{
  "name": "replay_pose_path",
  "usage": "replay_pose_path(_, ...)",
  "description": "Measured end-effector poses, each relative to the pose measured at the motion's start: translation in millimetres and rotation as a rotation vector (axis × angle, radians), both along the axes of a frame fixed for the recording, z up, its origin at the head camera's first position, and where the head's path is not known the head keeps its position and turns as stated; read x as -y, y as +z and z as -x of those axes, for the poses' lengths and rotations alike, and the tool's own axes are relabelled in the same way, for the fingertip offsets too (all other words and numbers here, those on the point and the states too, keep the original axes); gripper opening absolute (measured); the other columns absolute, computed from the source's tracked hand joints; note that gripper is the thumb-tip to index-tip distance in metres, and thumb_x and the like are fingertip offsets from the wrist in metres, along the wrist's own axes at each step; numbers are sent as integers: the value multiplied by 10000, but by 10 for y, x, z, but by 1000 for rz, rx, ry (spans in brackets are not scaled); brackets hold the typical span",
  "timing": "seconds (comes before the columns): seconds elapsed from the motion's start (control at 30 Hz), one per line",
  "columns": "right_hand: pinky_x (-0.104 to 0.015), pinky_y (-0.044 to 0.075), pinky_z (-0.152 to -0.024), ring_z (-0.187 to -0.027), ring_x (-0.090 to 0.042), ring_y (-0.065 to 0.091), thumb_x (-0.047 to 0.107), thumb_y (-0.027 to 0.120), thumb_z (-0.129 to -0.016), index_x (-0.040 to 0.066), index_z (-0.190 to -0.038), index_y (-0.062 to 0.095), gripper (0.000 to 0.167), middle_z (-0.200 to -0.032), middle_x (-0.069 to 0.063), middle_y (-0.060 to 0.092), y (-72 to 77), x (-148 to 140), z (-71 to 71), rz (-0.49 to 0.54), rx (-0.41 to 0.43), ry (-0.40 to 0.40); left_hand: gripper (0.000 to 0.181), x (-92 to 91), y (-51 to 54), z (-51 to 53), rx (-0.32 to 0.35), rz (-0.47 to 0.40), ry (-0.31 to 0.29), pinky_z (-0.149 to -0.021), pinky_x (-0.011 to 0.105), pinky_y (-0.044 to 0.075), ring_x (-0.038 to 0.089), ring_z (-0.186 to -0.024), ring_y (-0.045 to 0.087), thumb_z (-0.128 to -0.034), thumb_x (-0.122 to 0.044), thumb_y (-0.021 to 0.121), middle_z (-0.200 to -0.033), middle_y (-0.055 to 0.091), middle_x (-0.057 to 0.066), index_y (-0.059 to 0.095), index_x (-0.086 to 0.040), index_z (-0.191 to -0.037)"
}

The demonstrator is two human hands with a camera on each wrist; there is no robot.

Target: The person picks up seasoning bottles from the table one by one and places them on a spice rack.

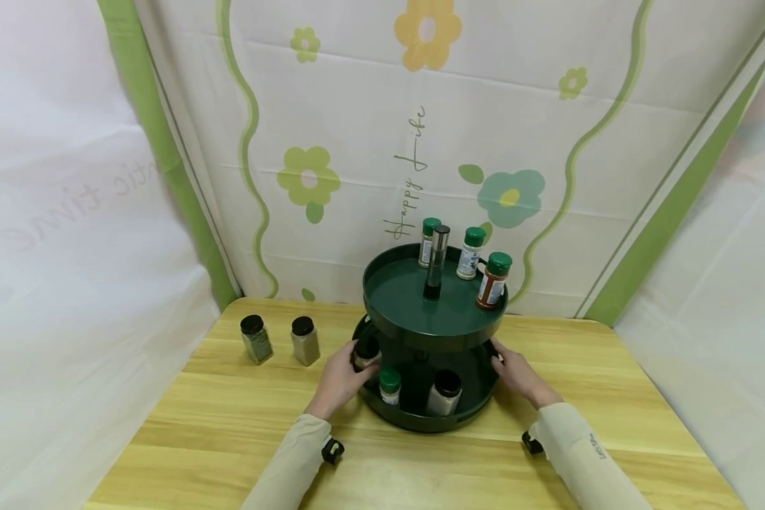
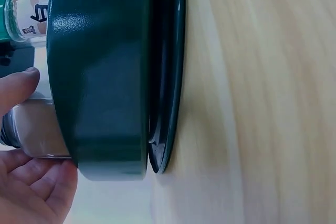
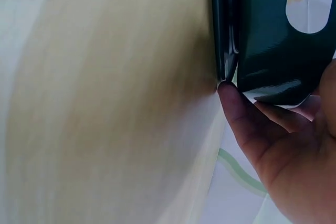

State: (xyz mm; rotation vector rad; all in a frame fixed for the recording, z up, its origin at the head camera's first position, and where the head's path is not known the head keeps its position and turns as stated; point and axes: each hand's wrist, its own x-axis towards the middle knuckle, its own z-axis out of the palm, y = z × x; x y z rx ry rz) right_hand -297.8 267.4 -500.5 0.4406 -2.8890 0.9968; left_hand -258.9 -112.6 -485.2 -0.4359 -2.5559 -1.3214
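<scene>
A two-tier dark green turntable rack stands on the wooden table. My left hand holds a black-capped spice jar at the left side of the lower tier, thumb on one side and fingers on the other. My right hand grips the lower tier's rim on the right, its fingers against the outer wall. Near my left hand on that tier stand a green-capped jar and a black-capped jar. The upper tier bears three green-capped jars, one with red contents.
Two black-capped spice jars, one with green flakes and one light brown, stand on the table left of the rack. A clear post with a black top rises from the upper tier. A patterned curtain hangs behind the table.
</scene>
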Motion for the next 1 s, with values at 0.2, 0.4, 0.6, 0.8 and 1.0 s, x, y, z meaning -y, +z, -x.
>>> replay_pose_path(0.2, -318, 417, -593, -706, -242, 533, 48, 432, -978, -122, -1422, 285, 497, -1257, -373, 474, 7, -7, 31, -8, -3, 13, 402, 22, -3, -5, 18, 8, -5, -784, 359, 501, 161, -951, 605, -831, -266, 742, -1048, 631, -9, 597, -120, -1176)
replay_pose_path(0.4, -385, 446, -683, -784, -279, 560, 31, 445, -972, -102, -1414, 331, 475, -1170, -340, 548, 8, -24, 78, -13, -25, 18, 517, 58, 23, -43, 33, 44, -22, -812, 385, 488, 205, -1002, 583, -821, -270, 752, -1117, 613, 51, 559, -58, -1251)
replay_pose_path(0.6, -379, 451, -658, -688, -237, 566, 21, 448, -967, -98, -1409, 345, 469, -977, -281, 622, 34, -21, 96, -12, -20, 23, 642, 121, 35, -81, 92, 67, -26, -890, 407, 468, 254, -1111, 536, -830, -320, 739, -1234, 558, 115, 485, -23, -1340)
replay_pose_path(0.8, -354, 426, -615, -589, -196, 519, 32, 447, -968, -85, -1407, 362, 463, -776, -178, 619, 52, -24, 129, -15, -31, 23, 545, 221, 76, -88, 81, 14, -46, -941, 435, 435, 274, -1137, 527, -848, -241, 730, -1236, 567, 110, 529, -10, -1298)
replay_pose_path(1.0, -406, 435, -704, -767, -260, 549, 22, 472, -960, -78, -1378, 415, 433, -1082, -287, 606, 32, -44, 150, -24, -82, 43, 418, 351, 70, -92, 22, -20, 46, -903, 438, 462, 291, -1095, 561, -875, -171, 697, -1211, 591, 154, 576, 2, -1235)
